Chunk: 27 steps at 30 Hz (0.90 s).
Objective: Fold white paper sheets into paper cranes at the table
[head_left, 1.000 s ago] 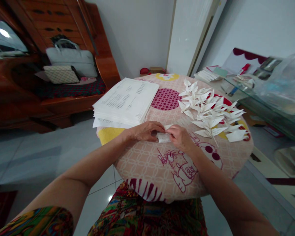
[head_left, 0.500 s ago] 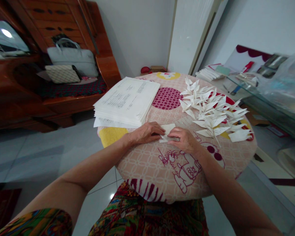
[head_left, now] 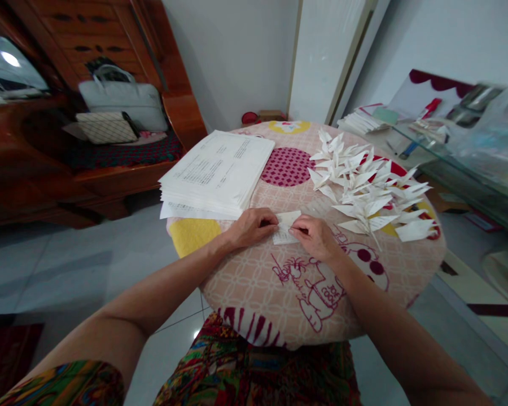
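Here I see my left hand (head_left: 254, 226) and right hand (head_left: 316, 238), fingers curled, pinching a small paper (head_left: 285, 233) on the table (head_left: 245, 282); folded cranes (head_left: 364, 192) lie near.

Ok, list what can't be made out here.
Head view only.
Folds of the small paper: hidden under fingertips of the left hand and right hand; pinching or pressing unclear.
Print on the paper stack: too small to read.
Contents of the clear bag: blurred, bag cut off by the right edge.
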Available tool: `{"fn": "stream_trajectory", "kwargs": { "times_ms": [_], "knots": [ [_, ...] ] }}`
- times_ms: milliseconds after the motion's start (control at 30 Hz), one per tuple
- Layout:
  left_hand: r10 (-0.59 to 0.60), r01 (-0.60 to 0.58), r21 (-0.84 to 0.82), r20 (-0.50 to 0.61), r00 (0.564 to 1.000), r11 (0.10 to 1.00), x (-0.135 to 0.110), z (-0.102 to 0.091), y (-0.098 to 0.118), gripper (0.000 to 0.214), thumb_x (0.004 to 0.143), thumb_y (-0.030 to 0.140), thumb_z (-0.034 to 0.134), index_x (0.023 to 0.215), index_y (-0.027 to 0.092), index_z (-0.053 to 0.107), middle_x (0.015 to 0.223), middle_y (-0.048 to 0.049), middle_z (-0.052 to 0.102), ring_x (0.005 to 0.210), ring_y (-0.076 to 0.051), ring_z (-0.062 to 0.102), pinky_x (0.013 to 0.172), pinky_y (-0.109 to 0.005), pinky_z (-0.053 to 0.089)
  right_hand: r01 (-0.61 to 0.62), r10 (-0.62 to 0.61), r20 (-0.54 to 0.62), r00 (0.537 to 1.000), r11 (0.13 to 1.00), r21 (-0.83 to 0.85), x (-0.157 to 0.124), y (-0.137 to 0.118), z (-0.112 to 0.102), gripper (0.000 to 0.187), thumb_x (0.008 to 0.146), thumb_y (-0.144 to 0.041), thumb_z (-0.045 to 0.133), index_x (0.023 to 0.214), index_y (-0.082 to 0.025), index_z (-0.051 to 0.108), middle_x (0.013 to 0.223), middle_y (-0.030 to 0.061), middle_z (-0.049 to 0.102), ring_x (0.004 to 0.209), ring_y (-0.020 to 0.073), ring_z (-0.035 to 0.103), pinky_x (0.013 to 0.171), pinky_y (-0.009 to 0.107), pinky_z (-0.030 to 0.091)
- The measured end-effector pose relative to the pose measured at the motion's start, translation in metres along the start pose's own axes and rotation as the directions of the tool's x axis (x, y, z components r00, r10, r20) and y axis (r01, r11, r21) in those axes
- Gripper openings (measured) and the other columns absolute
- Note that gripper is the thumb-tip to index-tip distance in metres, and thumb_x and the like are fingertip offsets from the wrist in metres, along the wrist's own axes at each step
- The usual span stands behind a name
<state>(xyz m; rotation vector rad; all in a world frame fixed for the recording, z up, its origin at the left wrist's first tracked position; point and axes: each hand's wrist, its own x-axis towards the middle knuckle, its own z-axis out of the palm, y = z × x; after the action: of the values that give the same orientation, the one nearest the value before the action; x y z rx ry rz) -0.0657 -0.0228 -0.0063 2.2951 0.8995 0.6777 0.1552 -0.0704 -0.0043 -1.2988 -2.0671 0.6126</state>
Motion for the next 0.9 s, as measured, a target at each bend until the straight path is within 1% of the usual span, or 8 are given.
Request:
{"fn": "stream_trajectory", "kwargs": {
  "times_ms": [133,233,333,400,500,633,767,900],
  "knots": [
    [-0.065,0.065,-0.012,0.004,0.998,0.998,0.001,-0.001,0.003,0.016,0.087,0.024,0.057,0.081,0.015,0.068,0.078,-0.0012,0.066,0.069,-0.012,0.058,0.065,-0.024,0.043,-0.075,0.076,-0.038,0.996,0.997,0.027,0.002,-0.001,0.001,0.019,0.085,-0.017,0.062,0.067,-0.016,0.068,0.069,0.0005,0.063,0.064,0.0126,0.054,0.063,0.025,0.039],
    [-0.061,0.061,-0.013,0.004,0.998,0.998,0.002,0.000,0.003,0.015,0.086,0.024,0.059,0.079,0.015,0.068,0.085,-0.0027,0.067,0.075,-0.013,0.061,0.071,-0.026,0.045,-0.120,0.121,-0.022,0.992,0.992,0.042,0.003,-0.002,0.002,0.017,0.084,-0.019,0.065,0.068,-0.016,0.070,0.065,-0.0010,0.063,0.060,0.0118,0.052,0.061,0.025,0.037],
    [-0.075,0.074,0.027,0.002,0.997,0.997,0.003,0.003,0.006,0.014,0.086,0.023,0.059,0.079,0.015,0.068,0.090,-0.0042,0.068,0.079,-0.014,0.062,0.075,-0.028,0.047,-0.130,0.130,-0.035,0.991,0.991,-0.012,0.003,-0.005,0.003,0.021,0.084,-0.020,0.065,0.063,-0.016,0.069,0.062,-0.0007,0.062,0.058,0.0116,0.051,0.059,0.025,0.035],
    [-0.116,0.118,0.078,-0.022,0.993,0.990,0.004,0.005,0.009,0.013,0.085,0.023,0.059,0.079,0.015,0.069,0.087,-0.0040,0.068,0.076,-0.015,0.062,0.073,-0.028,0.047,-0.152,0.150,-0.048,0.988,0.987,-0.059,0.004,-0.007,0.004,0.022,0.083,-0.019,0.066,0.062,-0.017,0.068,0.061,-0.0002,0.063,0.057,0.0116,0.050,0.058,0.025,0.033],
    [-0.184,0.193,0.134,-0.073,0.980,0.972,0.006,0.008,0.013,0.012,0.082,0.023,0.063,0.075,0.015,0.069,0.081,-0.0037,0.066,0.072,-0.015,0.060,0.068,-0.028,0.047,-0.199,0.194,-0.052,0.980,0.973,-0.116,0.006,-0.009,0.006,0.020,0.082,-0.019,0.066,0.062,-0.016,0.070,0.061,0.0012,0.066,0.057,0.0122,0.051,0.057,0.025,0.033],
    [-0.236,0.247,0.161,-0.082,0.968,0.956,0.010,0.009,0.016,0.012,0.079,0.022,0.063,0.071,0.015,0.069,0.078,-0.0048,0.065,0.071,-0.016,0.059,0.068,-0.029,0.048,-0.252,0.248,-0.042,0.968,0.955,-0.158,0.010,-0.012,0.008,0.019,0.081,-0.019,0.067,0.063,-0.016,0.072,0.061,0.0030,0.068,0.056,0.0126,0.052,0.056,0.026,0.033],
    [-0.232,0.244,0.173,-0.086,0.969,0.954,0.011,0.010,0.015,0.012,0.079,0.020,0.062,0.070,0.015,0.068,0.078,-0.0060,0.065,0.069,-0.016,0.058,0.068,-0.031,0.050,-0.274,0.273,-0.033,0.962,0.946,-0.172,0.012,-0.012,0.009,0.018,0.081,-0.019,0.067,0.064,-0.015,0.073,0.062,0.0041,0.070,0.056,0.0133,0.054,0.056,0.026,0.033],
    [-0.212,0.229,0.189,-0.108,0.971,0.955,0.011,0.013,0.012,0.011,0.079,0.018,0.062,0.070,0.016,0.067,0.079,-0.0058,0.064,0.070,-0.016,0.058,0.066,-0.030,0.050,-0.273,0.270,-0.042,0.962,0.938,-0.213,0.014,-0.011,0.010,0.015,0.079,-0.017,0.068,0.065,-0.016,0.074,0.064,0.0053,0.071,0.057,0.0146,0.056,0.057,0.027,0.034]
  ]
}}
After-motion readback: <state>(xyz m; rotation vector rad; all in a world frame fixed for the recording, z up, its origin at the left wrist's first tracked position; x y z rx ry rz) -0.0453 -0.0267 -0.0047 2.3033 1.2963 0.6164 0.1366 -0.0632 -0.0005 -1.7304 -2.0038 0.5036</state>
